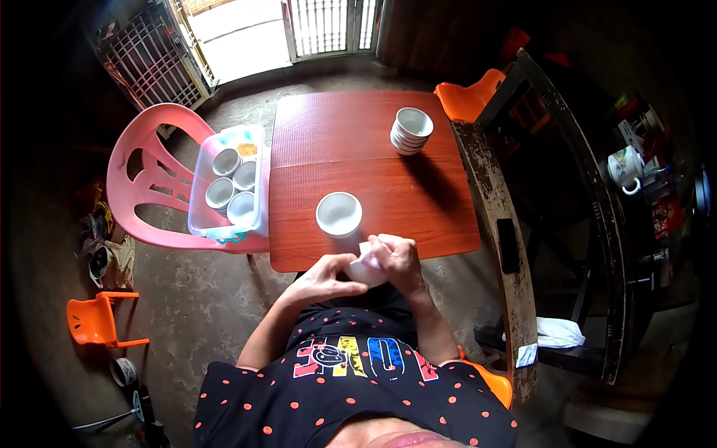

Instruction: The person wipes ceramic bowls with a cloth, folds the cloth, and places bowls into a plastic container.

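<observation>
Your left hand (326, 278) clamped on white bowl (364, 277); right hand (400, 261) pinching, probably, cloth (368, 257) against it; bowl stack (410, 139) 1 o'clock

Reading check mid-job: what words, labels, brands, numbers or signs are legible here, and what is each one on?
None is clear enough to quote.
Shirt: large coloured letter-like print, too distorted to read surely.
Mug: coloured print, too small to read.
Tag on the bench: faint marks, unreadable.
Clutter by the mug: any print is too small and dark.
Held bowl: no lettering shows.
</observation>
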Demonstrator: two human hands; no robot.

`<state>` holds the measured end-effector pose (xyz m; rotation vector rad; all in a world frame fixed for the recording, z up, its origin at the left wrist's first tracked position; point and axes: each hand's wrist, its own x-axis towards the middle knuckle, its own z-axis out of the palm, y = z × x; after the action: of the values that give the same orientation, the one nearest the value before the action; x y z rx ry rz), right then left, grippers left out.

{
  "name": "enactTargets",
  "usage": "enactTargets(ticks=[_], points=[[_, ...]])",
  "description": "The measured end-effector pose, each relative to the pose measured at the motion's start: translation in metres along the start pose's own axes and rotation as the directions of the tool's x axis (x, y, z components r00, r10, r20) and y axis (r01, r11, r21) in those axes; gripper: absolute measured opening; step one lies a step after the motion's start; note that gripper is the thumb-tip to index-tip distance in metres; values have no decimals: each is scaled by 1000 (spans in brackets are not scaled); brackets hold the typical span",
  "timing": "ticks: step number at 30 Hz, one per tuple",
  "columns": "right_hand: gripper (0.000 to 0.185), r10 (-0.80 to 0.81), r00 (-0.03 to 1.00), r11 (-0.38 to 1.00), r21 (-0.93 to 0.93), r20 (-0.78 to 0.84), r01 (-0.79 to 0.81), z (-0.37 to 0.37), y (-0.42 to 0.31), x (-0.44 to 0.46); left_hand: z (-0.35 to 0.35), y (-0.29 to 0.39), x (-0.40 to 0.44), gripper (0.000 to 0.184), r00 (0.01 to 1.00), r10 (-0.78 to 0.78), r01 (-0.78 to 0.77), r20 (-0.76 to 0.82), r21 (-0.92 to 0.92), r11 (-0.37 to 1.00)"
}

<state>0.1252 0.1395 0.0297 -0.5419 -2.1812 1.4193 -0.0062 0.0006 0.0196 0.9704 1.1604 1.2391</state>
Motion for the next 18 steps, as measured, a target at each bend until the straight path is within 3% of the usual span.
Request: enactTargets(ticks=[1, 2, 3, 4, 5, 6, 7, 10, 11, 12, 13, 14, 15, 16, 17, 18], points=[[23, -324, 945, 902, -315, -43, 295, 2, -3, 3, 6, -1, 1, 23, 997, 27, -27, -78, 6, 1000], [24, -459, 888, 801, -438, -14, 408, 3, -12, 6, 11, -1, 1, 21, 986, 57, -55, -156, 17, 998], [26, -456, 888, 823, -408, -60, 395, 6, -2, 5, 13, -1, 1, 19, 974, 119, -119, -192, 9, 993], [27, -188, 969, 981, 7, -161, 191, 8, 1, 3, 8, 3, -2, 21, 974, 91, -86, -208, 33, 996], [29, 107, 985, 902, 430, -135, -39, 11, 3, -1, 9, 2, -2, 22, 964, 115, -158, -240, -165, 974], [31, 355, 935, 606, 759, 13, -240, 15, 7, -5, 11, 2, -1, 24, 951, 135, -232, -278, -352, 907], [41, 491, 869, 383, 911, -61, -153, 40, 35, -3, 17, 4, 3, 25, 943, 114, -275, -312, -541, 794], [43, 442, 874, 485, 873, -200, -46, 47, 29, -5, 16, -1, 0, 23, 930, 90, -224, -356, -355, 908], [43, 234, 969, 675, 730, -73, -108, 25, 19, -3, 10, 1, -4, 22, 942, 77, -139, -328, -168, 976], [37, 97, 992, 903, 426, -84, -53, 20, 6, 2, 7, -2, -6, 21, 952, 88, -73, -294, 64, 995], [34, -41, 995, 997, 66, -92, 48, 16, -7, 6, 12, -3, -6, 20, 917, 226, -148, -330, 246, 958], [34, -476, 879, 801, -430, -33, 417, 22, -10, 12, 20, 0, -4, 18, 866, 368, -210, -338, 422, 882], [29, -417, 900, 880, -302, -128, 366, 25, -11, 11, 22, 6, -1, 17, 881, 311, -272, -358, 156, 950], [33, -200, 958, 980, -22, -203, 200, 26, -12, 6, 17, 17, -5, 17, 935, 157, -171, -318, -15, 985], [30, -8, 981, 918, 388, -194, 84, 29, 6, 2, 10, 3, -6, 16, 934, 155, -205, -322, -128, 970], [28, 163, 982, 685, 728, -98, -42, 30, 13, 2, 10, -6, -6, 17, 932, 152, -239, -330, -241, 941]])
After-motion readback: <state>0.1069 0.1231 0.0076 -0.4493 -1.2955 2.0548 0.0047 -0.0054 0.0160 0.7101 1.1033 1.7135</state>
